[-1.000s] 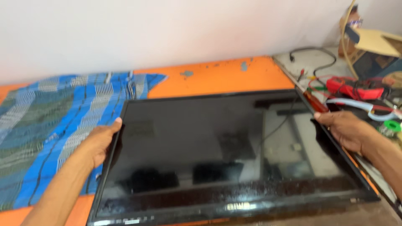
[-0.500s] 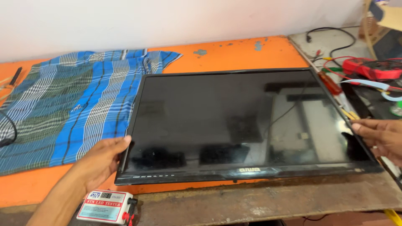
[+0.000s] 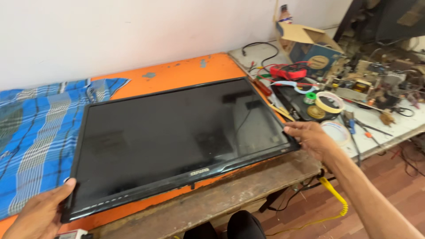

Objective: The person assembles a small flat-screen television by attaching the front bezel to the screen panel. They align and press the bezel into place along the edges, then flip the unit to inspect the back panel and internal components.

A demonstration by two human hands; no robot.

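**2 hands on the flat screen, table's front edge**

The black flat-screen panel point(image 3: 177, 141) lies face up on the orange table point(image 3: 177, 73), its lower edge right along the table's front edge, its left end over the blue checked cloth point(image 3: 35, 128). Left hand point(image 3: 37, 212) sits at the panel's front-left corner, thumb on the bezel, grip closed lightly on that corner. Right hand point(image 3: 312, 139) meets the front-right corner, fingers curled at the frame; how firmly it clamps, I cannot tell.

To do this well, I'd say: hold the frame only, keep pressure off the glass, move both corners level, and mind the tape rolls point(image 3: 330, 102) and red meter point(image 3: 290, 71) crowding the table's right end.

The left palm is cut off by the frame bottom, the panel's underside is hidden, and the far-right clutter is hard to make out.
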